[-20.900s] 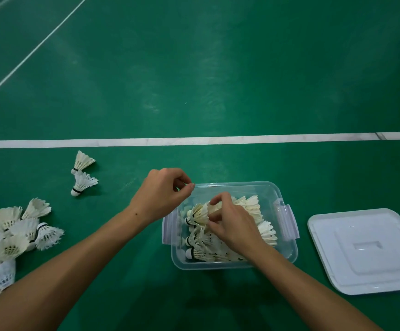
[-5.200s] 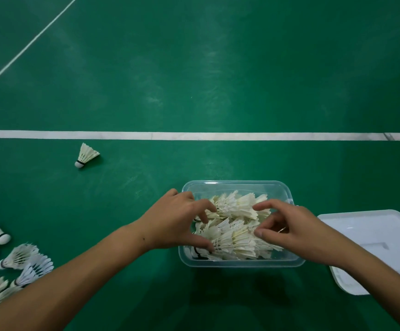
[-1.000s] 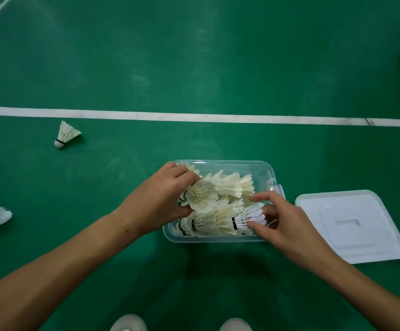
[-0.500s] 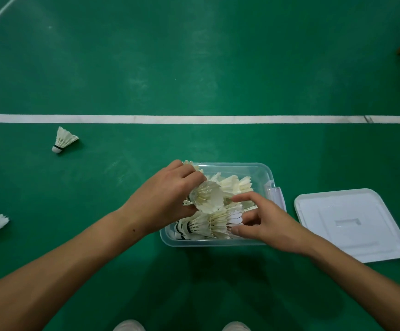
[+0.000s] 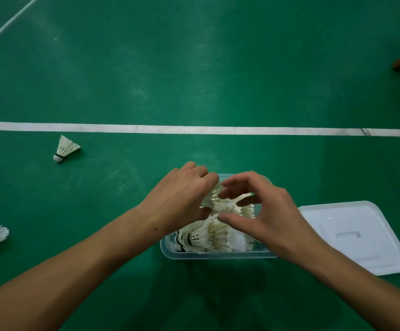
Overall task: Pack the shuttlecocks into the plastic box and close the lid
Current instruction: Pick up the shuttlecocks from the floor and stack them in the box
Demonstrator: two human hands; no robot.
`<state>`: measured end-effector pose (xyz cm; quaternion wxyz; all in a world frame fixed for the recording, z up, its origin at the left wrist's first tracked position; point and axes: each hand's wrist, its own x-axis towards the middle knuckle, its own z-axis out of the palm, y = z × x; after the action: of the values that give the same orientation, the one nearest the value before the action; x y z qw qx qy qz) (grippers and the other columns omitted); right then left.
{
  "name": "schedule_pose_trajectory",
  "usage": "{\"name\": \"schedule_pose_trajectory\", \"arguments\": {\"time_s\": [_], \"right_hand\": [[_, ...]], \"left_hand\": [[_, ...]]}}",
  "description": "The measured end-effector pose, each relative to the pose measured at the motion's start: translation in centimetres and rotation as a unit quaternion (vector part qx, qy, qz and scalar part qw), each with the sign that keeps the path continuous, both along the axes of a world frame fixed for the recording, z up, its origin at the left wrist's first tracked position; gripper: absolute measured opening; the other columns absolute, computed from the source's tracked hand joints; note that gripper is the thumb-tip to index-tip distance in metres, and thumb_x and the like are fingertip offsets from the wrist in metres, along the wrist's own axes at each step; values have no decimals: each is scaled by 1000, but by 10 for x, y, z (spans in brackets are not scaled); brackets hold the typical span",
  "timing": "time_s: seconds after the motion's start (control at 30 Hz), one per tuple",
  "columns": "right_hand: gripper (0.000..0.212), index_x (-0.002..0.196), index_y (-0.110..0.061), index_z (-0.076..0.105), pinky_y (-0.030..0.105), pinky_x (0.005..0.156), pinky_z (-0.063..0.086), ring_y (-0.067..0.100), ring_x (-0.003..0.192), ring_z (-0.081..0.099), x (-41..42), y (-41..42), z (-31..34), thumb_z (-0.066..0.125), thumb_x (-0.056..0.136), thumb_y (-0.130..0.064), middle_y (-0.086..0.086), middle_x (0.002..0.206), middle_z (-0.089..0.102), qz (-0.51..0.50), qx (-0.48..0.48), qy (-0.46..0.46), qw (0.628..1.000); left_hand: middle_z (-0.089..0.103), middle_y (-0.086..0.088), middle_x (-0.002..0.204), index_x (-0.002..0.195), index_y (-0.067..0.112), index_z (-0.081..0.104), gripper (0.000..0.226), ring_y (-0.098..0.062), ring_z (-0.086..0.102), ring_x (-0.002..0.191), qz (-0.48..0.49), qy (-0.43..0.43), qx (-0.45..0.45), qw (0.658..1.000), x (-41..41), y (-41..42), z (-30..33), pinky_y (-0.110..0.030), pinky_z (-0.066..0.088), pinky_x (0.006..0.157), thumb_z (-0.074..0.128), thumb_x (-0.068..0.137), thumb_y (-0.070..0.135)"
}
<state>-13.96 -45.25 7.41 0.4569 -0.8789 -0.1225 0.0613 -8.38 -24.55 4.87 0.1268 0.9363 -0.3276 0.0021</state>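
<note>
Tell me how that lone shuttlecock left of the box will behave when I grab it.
The lone shuttlecock is likely very light. Its open feather skirt looks fragile, so pinch near the rounded white base. Lying on its side on the floor, it may roll in a curve if nudged.

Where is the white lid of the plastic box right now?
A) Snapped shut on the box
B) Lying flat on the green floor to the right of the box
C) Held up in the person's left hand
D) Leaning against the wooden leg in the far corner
B: the lid lies flat on the floor just right of the box, which is open, with both hands over the shuttlecocks inside.
</note>
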Motion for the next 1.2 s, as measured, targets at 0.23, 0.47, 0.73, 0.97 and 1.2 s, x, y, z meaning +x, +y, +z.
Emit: {"name": "schedule_pose_trajectory", "arguments": {"time_s": [0.23,0.47,0.73,0.97,1.2], "right_hand": [[55,127,-31,54,36,78,61,0,97,72,5,8,-27,85,83,-19,-18,103,76,18,-132,-115,984],[53,123,-34,54,35,72,61,0,88,73,-4,-3,-33,87,83,-22,-18,94,76,-16,-120,-165,979],[51,119,-27,62,15,83,56,-1,92,73,-31,-67,-27,90,79,-14,-17,90,75,-143,-69,-104,982],[56,118,-34,59,17,75,57,5,82,73,-55,-89,-45,92,78,-14,-19,91,74,-141,-119,-21,983],[54,116,-42,56,26,76,60,10,82,73,-49,-66,-60,88,82,-15,-17,91,70,-99,-78,41,991]], "left_hand": [[61,1,101,113,20,57,40,-20,49,95,5,40,-11,999,2,-2,-1,-33,45,75,78,84,39],[67,-3,100,116,16,58,32,-25,58,92,-15,60,28,998,8,9,-8,-47,54,75,76,91,13],[69,0,93,118,20,57,34,-22,54,88,-14,17,2,1000,4,13,-17,-45,55,67,72,91,6],[72,0,101,121,19,60,36,-22,56,91,-13,8,-4,1000,0,14,-18,-44,56,67,77,91,11],[73,0,106,123,19,61,39,-21,57,93,-13,12,0,1000,-2,14,-16,-42,58,69,79,89,11]]}}
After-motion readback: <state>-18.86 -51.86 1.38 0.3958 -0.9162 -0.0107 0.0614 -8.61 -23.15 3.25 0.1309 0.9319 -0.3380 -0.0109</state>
